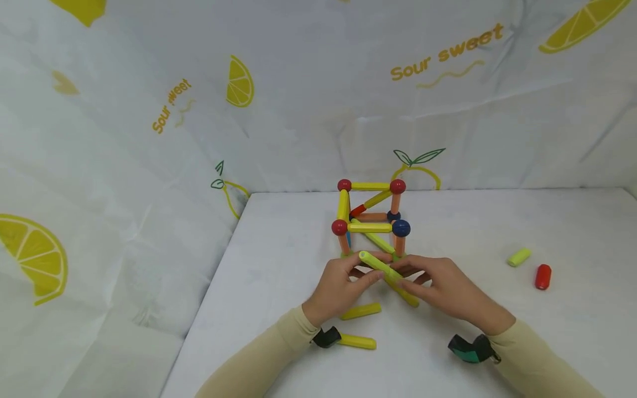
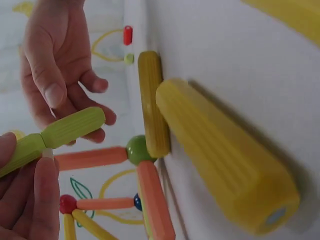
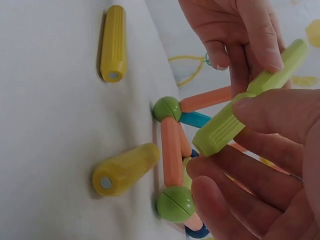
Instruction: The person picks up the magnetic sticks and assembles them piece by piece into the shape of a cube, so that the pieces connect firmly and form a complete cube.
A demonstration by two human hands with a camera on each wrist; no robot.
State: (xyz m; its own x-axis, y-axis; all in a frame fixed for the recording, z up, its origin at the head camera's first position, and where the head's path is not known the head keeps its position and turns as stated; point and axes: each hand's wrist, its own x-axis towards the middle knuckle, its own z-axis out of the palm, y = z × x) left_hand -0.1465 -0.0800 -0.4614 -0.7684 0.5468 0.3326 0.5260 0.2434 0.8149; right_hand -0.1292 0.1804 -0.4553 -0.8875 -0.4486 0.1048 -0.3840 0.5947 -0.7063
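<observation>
Both hands hold a pair of light green magnetic sticks (image 1: 380,266) joined end to end in one line, above the table. My left hand (image 1: 340,284) pinches the far half between thumb and fingers. At the near half is my right hand (image 1: 443,284), its thumb (image 3: 265,112) on the stick and its fingers behind. Just behind the hands stands a box-shaped frame of sticks and balls, with a red ball (image 1: 339,227), a blue ball (image 1: 401,228) and yellow and orange sticks. Green balls (image 3: 175,204) form its near bottom corners, partly hidden by the hands in the head view.
Loose yellow sticks (image 1: 360,311) lie on the white table (image 1: 278,249) beneath and in front of the hands. Off to the right are a short light green stick (image 1: 520,257) and a short red stick (image 1: 543,276). A lemon-print sheet (image 1: 308,110) hangs behind the table.
</observation>
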